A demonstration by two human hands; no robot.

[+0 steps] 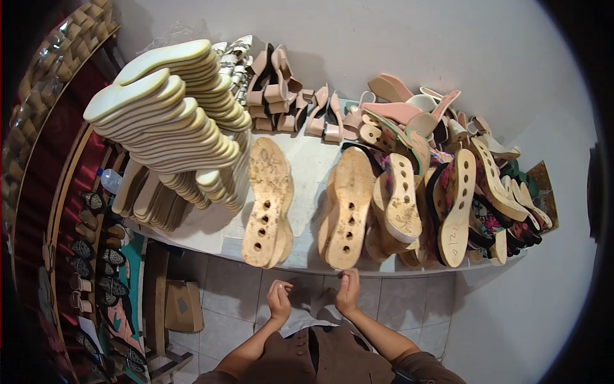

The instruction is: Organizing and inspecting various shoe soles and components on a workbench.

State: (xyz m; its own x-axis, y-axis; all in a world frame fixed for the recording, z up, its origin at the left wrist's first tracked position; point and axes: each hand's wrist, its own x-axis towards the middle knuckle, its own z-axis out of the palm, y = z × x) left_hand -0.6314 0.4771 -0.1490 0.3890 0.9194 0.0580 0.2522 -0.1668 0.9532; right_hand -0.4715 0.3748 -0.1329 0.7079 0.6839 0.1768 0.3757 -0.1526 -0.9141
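Cork-textured perforated soles [347, 208], right hand [348, 291] just below, perhaps empty, left hand [279, 299]

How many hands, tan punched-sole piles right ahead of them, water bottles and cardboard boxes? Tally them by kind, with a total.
Hands: 2, left hand and right hand
Tan sole piles: 2, left pile and right pile
Water bottle: 1
Cardboard box: 1
Total: 6
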